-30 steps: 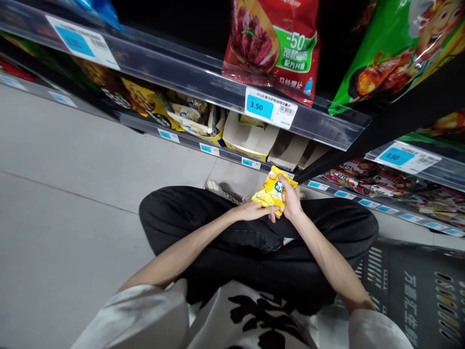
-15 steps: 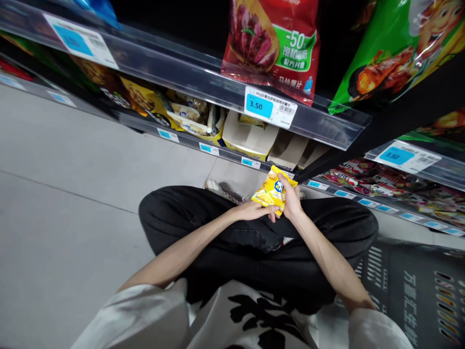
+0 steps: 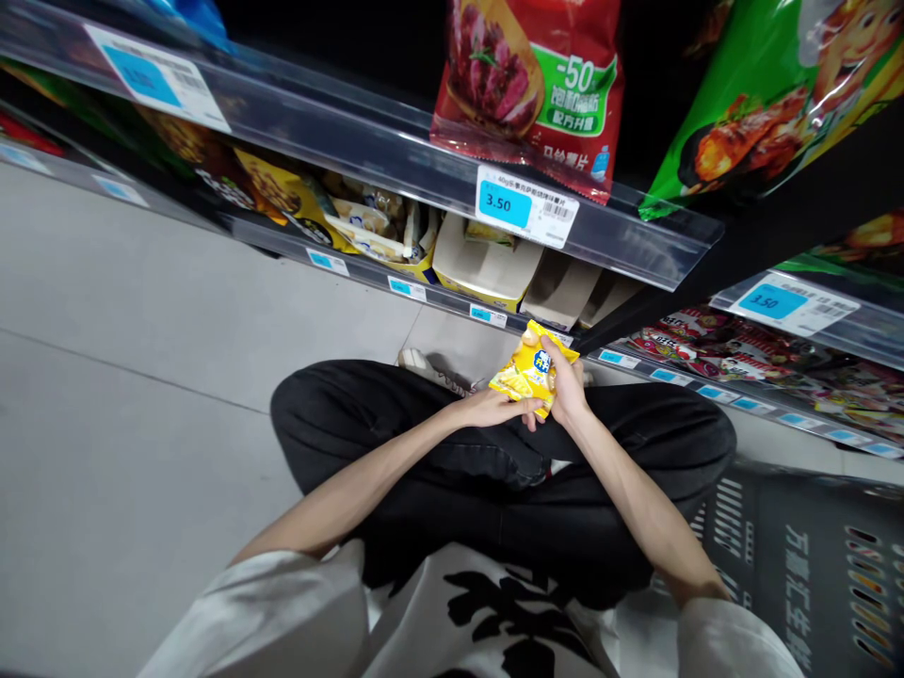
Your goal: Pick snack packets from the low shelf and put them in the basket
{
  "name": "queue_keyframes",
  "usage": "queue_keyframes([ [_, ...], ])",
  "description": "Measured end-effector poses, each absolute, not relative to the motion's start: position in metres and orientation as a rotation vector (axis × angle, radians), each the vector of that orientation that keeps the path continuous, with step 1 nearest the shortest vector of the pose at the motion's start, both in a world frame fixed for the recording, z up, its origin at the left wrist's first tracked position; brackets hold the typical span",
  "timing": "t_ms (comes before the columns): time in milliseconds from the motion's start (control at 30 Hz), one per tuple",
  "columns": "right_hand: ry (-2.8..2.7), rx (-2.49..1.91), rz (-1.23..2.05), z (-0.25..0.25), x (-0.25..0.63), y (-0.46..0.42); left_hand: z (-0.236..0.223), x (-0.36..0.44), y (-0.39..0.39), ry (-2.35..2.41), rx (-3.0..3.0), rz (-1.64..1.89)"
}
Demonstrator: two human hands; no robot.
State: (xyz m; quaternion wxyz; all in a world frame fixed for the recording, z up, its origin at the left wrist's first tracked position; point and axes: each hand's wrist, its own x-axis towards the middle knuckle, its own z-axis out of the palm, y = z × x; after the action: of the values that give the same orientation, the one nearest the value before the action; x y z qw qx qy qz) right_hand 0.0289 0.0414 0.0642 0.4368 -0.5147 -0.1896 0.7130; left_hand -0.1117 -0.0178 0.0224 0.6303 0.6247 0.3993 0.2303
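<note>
The left hand (image 3: 494, 410) and right hand (image 3: 565, 384) both grip a yellow snack packet (image 3: 521, 375) over the crossed legs (image 3: 438, 443), the left at its eight o'clock with the thumb across a lower corner, the right at three o'clock, thumb on the front. From the packet, a red chip bag (image 3: 523, 104) hangs over the upper shelf edge (image 3: 395, 141) at twelve, an open box (image 3: 487, 273) lies at eleven, and a grey basket (image 3: 766, 556) stands at four.
</note>
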Motion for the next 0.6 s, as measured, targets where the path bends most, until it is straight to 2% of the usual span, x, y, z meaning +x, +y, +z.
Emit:
queue_keyframes([
  [600,-0.476,-1.256,1.781,0.0597,0.0302,0.0407,0.0194,-0.1113,-0.0181,0.888,1.4,0.537],
])
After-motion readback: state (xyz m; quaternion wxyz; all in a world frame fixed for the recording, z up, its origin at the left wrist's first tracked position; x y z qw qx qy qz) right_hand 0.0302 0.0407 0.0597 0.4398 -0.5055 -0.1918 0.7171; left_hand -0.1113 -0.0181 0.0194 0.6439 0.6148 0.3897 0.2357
